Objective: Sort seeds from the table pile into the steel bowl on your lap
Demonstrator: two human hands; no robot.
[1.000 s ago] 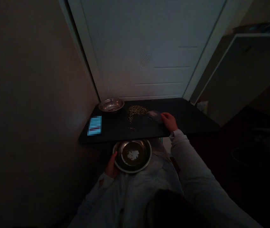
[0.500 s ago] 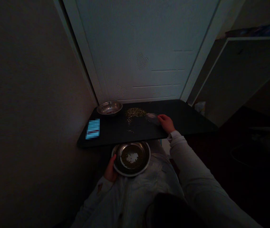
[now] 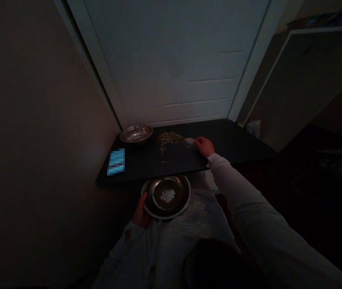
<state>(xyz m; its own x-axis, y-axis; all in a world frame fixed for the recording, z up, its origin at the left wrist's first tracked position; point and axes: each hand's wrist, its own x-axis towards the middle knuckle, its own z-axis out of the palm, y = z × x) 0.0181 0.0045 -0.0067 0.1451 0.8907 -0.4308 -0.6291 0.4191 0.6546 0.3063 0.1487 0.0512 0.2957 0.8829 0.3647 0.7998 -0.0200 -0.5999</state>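
Observation:
My left hand grips the left rim of a metal bowl over my lap, thumb on the rim and fingers hidden beneath. Dark greenish grains ring a bright bare patch in its bottom. On the black tabletop, my right hand pinches a thin see-through plastic piece, whose exact kind I cannot make out. Its left end meets a pile of small greenish-tan grains. Stray grains lie nearer the table's front edge.
A second metal bowl stands at the back left of the black table. In front of it lies a blurred light-blue item. A white door rises behind, and a wall bounds the left side.
My right hand and the plastic piece have shifted slightly left, closer to the grain pile. My left hand still holds the bowl in about the same place. The camera view has moved a little.

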